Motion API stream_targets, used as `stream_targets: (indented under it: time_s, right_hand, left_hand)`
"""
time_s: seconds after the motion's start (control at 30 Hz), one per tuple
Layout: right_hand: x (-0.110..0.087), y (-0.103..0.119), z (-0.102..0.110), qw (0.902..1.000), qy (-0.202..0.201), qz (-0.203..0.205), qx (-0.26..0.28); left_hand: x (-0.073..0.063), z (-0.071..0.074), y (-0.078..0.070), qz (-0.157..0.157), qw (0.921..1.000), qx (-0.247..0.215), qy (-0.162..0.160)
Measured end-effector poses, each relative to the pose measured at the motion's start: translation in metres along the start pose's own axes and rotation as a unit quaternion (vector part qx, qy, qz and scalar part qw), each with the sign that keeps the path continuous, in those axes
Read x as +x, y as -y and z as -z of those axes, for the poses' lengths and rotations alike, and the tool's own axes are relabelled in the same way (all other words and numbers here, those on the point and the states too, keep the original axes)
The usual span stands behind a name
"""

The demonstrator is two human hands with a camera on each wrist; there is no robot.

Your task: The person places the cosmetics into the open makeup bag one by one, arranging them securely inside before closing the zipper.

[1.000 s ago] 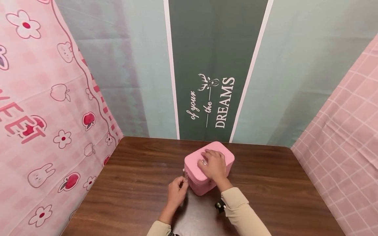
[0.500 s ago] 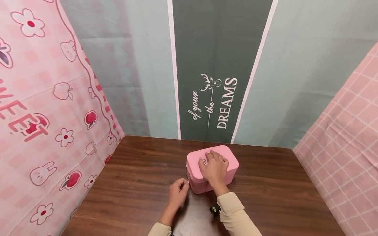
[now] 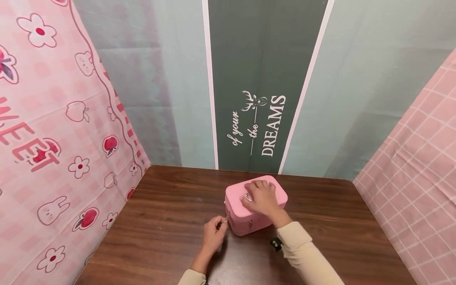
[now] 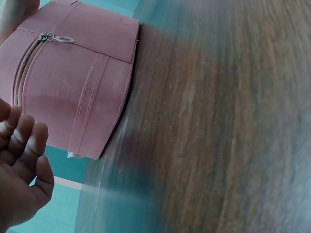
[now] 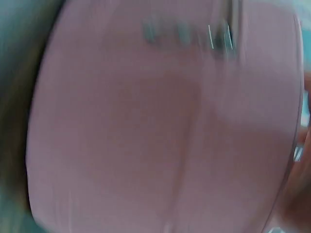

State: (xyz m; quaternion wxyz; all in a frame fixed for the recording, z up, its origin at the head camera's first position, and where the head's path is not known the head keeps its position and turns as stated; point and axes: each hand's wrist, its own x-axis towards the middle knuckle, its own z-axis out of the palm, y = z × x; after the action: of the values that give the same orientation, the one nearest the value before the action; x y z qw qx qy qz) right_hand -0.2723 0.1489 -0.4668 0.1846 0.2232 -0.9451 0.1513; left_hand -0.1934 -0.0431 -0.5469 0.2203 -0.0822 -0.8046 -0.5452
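Observation:
A pink zip-up vanity case (image 3: pixel 256 206) stands on the brown table. At its left end my left hand (image 3: pixel 213 234) pinches a small metal zipper pull (image 3: pixel 227 217). The left wrist view shows those fingertips at the zipper (image 4: pixel 22 77), and they hide the pull there. A second zipper pull (image 4: pixel 63 39) hangs free around the corner. Over the lid, my right hand (image 3: pixel 263 199) holds the case from above with bent fingers. Beside its thumb a metal handle fitting (image 3: pixel 248 197) shows; the handle itself is mostly hidden. The right wrist view is blurred by motion.
The wooden table (image 3: pixel 171 206) extends around the case. Behind it hangs a green and grey printed curtain (image 3: pixel 263 59). Pink patterned cloths flank the left (image 3: pixel 78 138) and right (image 3: pixel 409 166) sides.
The case sits a little further right in the head view than a second ago, partly from camera movement. My right wrist has swung rightward, exposing the front zipper pull. The left hand keeps its pinch.

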Motion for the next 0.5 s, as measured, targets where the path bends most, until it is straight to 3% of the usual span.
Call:
stream_targets:
  time_s: [0.1, 0.17, 0.37, 0.5]
  right_hand:
    - [0.004, -0.027, 0.001, 0.9963, 0.036, 0.071, 0.032]
    - [0.004, -0.037, 0.000, 0.9944, 0.052, 0.080, 0.046]
    - [0.001, -0.035, -0.001, 0.9959, 0.053, 0.046, 0.058]
    - [-0.002, -0.027, -0.002, 0.9976, 0.035, -0.011, 0.059]
  left_hand:
    - [-0.001, -0.001, 0.002, 0.000, 1.0000, 0.000, 0.006]
    - [-0.002, -0.001, 0.003, 0.003, 0.9999, -0.002, 0.014]
    - [-0.003, -0.002, 0.005, 0.008, 0.9998, -0.006, 0.016]
    - [0.000, -0.002, 0.004, -0.008, 1.0000, 0.002, 0.004]
